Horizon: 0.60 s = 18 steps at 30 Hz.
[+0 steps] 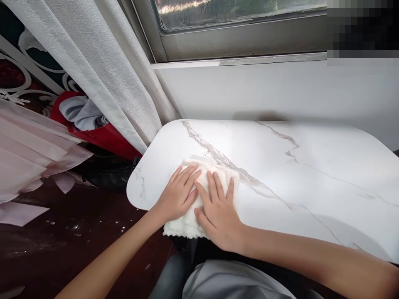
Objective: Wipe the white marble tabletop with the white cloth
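Find the white cloth (189, 225) spread toward the left end of the counter (311, 187), hem hanging past the near edge. On top of it, see the left hand (177, 197) and right hand (222, 214) laid palm down, fingers unclenched and fanned out, pressing on the cloth but pinching none of it. For even contact, best to share weight between palms and fingertips, smooth out any folds, and draw the overhanging hem back onto the surface. Just below the hem, note a grey-clad lap (233, 282), probably limiting movement toward the body. At the far left corner, beware of the pale curtain (102, 70), close enough to brush against. Behind the counter, meet a white wall (212, 91) beneath a window (243, 16). Farther left, see a red container (115, 141) holding grey fabric (81, 112), near pink drapery (37, 145).
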Each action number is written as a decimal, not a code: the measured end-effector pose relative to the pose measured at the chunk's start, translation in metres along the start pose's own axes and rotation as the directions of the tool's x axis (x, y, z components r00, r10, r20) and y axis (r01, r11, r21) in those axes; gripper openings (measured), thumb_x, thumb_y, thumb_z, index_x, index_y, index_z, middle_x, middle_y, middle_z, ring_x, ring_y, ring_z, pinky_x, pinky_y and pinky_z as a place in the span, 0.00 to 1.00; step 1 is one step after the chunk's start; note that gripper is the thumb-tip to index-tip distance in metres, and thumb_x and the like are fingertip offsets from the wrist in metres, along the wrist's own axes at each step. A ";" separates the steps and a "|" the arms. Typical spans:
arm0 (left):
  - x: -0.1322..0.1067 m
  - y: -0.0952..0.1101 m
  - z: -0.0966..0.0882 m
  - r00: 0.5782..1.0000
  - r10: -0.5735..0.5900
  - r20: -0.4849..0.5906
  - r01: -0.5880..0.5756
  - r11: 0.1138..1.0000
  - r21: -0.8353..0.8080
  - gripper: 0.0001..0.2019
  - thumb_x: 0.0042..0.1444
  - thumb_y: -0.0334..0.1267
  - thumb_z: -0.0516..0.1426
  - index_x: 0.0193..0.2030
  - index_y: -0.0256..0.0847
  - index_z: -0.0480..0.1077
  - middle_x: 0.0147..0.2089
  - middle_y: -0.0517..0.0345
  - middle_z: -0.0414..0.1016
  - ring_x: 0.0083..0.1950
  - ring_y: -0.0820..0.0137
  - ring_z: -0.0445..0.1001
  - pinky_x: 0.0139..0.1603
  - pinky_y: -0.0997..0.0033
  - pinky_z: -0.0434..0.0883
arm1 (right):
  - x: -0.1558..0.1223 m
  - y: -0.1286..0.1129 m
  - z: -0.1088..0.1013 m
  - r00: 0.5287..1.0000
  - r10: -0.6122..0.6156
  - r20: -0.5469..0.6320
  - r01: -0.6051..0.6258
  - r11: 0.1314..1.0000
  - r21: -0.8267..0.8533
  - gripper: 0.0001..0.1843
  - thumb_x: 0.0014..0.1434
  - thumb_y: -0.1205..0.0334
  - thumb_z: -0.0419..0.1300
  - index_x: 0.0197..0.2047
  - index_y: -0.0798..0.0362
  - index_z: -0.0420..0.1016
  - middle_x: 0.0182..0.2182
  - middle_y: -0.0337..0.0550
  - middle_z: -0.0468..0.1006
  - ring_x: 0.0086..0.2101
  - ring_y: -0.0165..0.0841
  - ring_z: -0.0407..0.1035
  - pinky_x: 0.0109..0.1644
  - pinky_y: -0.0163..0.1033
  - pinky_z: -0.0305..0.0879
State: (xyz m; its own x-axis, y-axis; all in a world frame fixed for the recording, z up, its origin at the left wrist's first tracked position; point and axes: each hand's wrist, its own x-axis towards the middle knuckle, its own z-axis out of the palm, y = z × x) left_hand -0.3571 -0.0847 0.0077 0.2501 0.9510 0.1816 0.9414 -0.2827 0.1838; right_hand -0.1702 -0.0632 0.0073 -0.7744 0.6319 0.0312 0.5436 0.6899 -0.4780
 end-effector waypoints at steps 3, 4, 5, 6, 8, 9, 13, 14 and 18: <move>-0.015 -0.014 -0.006 1.000 0.025 0.005 -0.025 1.000 -0.011 0.24 0.68 0.35 0.43 0.70 0.41 0.55 0.72 0.49 0.60 0.74 0.64 0.54 0.75 0.50 0.51 | 0.004 -0.020 0.001 0.993 0.005 0.118 -0.023 0.988 0.153 0.39 0.70 0.48 0.43 0.76 0.55 0.37 0.73 0.57 0.27 0.70 0.51 0.16 0.65 0.77 0.20; -0.018 -0.020 -0.008 0.999 0.044 0.005 -0.044 0.999 -0.015 0.24 0.68 0.35 0.43 0.70 0.42 0.55 0.72 0.49 0.61 0.74 0.64 0.54 0.75 0.51 0.51 | 0.006 -0.025 0.000 0.987 -0.005 0.158 -0.028 0.977 0.210 0.41 0.69 0.48 0.45 0.76 0.55 0.34 0.73 0.57 0.25 0.69 0.51 0.13 0.65 0.77 0.20; -0.022 -0.026 -0.010 0.998 0.061 0.005 -0.061 0.998 -0.019 0.24 0.69 0.35 0.43 0.70 0.42 0.55 0.71 0.50 0.61 0.74 0.64 0.55 0.75 0.52 0.51 | 0.009 -0.030 0.000 0.981 -0.020 0.193 -0.032 0.964 0.264 0.43 0.68 0.48 0.47 0.76 0.56 0.31 0.72 0.58 0.22 0.69 0.50 0.11 0.64 0.78 0.19; -0.025 -0.031 -0.011 0.997 0.072 0.002 -0.071 0.997 -0.020 0.24 0.69 0.35 0.43 0.70 0.43 0.55 0.71 0.50 0.62 0.74 0.65 0.55 0.75 0.52 0.51 | 0.013 -0.033 -0.001 0.975 -0.034 0.222 -0.037 0.950 0.309 0.44 0.67 0.49 0.48 0.76 0.56 0.28 0.72 0.57 0.19 0.68 0.50 0.09 0.64 0.78 0.17; -0.028 -0.039 -0.013 0.997 0.071 -0.013 -0.071 0.997 -0.020 0.23 0.69 0.36 0.44 0.70 0.43 0.56 0.70 0.49 0.63 0.73 0.64 0.57 0.75 0.52 0.51 | 0.020 -0.035 -0.003 0.964 -0.058 0.261 -0.045 0.928 0.370 0.45 0.67 0.50 0.48 0.76 0.56 0.27 0.72 0.55 0.17 0.68 0.48 0.07 0.63 0.76 0.14; -0.028 -0.042 -0.014 0.998 0.059 -0.022 -0.059 0.998 -0.018 0.23 0.69 0.37 0.44 0.69 0.42 0.57 0.70 0.49 0.64 0.73 0.63 0.58 0.74 0.52 0.52 | 0.025 -0.034 -0.004 0.961 -0.064 0.270 -0.047 0.921 0.386 0.45 0.66 0.51 0.48 0.76 0.56 0.27 0.72 0.54 0.17 0.68 0.46 0.07 0.63 0.75 0.13; -0.010 -0.049 -0.012 1.000 -0.015 -0.025 0.014 1.000 -0.012 0.22 0.69 0.40 0.44 0.66 0.40 0.60 0.68 0.47 0.65 0.71 0.62 0.60 0.74 0.50 0.53 | 0.048 -0.020 -0.008 0.977 -0.004 0.214 -0.075 0.930 0.359 0.41 0.66 0.53 0.46 0.76 0.56 0.34 0.74 0.52 0.25 0.70 0.40 0.13 0.66 0.68 0.09; -0.001 -0.052 -0.011 0.999 -0.027 -0.021 0.027 1.000 -0.015 0.22 0.69 0.41 0.44 0.66 0.40 0.61 0.68 0.47 0.66 0.71 0.62 0.60 0.73 0.50 0.53 | 0.056 -0.015 -0.008 0.983 0.026 0.179 -0.086 0.939 0.334 0.40 0.66 0.54 0.45 0.76 0.56 0.37 0.74 0.52 0.28 0.71 0.40 0.15 0.67 0.67 0.10; 0.054 -0.073 0.000 0.998 -0.020 -0.054 0.018 0.999 -0.040 0.22 0.67 0.41 0.43 0.63 0.38 0.64 0.67 0.46 0.67 0.69 0.61 0.62 0.73 0.50 0.54 | 0.093 0.012 -0.009 0.990 0.139 0.009 -0.139 0.970 0.200 0.35 0.67 0.55 0.43 0.74 0.56 0.46 0.74 0.53 0.35 0.72 0.41 0.24 0.68 0.67 0.13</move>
State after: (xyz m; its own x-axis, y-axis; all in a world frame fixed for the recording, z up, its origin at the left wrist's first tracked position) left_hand -0.4129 -0.0130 0.0043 0.2187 0.9484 0.2295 0.9359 -0.2704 0.2256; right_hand -0.2332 0.0071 0.0129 -0.6940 0.7186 -0.0440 0.5698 0.5109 -0.6436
